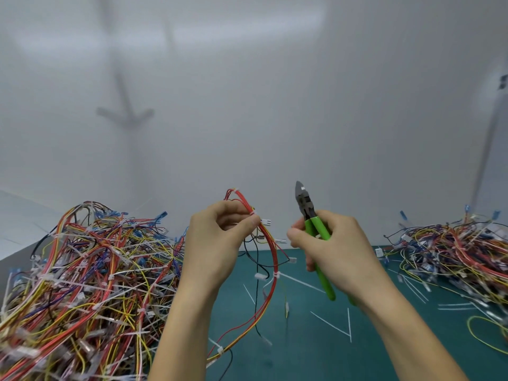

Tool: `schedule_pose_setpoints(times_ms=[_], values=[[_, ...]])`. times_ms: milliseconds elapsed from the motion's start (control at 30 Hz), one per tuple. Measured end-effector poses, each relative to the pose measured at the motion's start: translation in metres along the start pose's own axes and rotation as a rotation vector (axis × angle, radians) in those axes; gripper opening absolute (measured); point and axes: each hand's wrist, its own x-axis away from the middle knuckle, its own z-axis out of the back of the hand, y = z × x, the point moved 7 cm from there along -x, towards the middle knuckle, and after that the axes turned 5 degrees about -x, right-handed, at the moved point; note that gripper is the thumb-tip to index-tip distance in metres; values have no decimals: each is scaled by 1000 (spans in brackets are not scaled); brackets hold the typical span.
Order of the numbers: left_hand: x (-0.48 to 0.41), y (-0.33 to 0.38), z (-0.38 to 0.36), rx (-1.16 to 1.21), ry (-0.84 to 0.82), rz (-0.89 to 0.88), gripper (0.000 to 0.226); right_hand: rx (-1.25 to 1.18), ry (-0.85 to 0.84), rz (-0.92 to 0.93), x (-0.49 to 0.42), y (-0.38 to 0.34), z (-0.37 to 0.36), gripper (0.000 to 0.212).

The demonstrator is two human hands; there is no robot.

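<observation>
Presently the left hand (217, 237) pinches a red wire harness (270, 259) at a white cable tie (255, 214), raised above the green mat (302, 339). The right hand (332, 251) grips green-handled side cutters (313, 224), blades apparently together, just beside the harness, not touching. Cut ties (330, 323) litter the mat. Judged midway: large tied pile (88, 284) left, smaller pile (461, 251) right, several ties remain on this harness

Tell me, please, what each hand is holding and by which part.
The left hand pinches the red wire bundle near its top loop, at a white tie; the right hand grips the cutters by their green handles.
</observation>
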Motion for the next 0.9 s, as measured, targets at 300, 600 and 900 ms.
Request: schedule_pose_setpoints(times_ms=[300,600,900], values=[[1,6,-3,-86,-28,-68,11,-48,-88,19,3,-1,-11,3],[6,15,-23,-203,-196,-158,32,-109,-6,61,-1,0,-4,10],[2,0,-1,-145,-76,97,38,-339,16,51,-2,-1,6,12]])
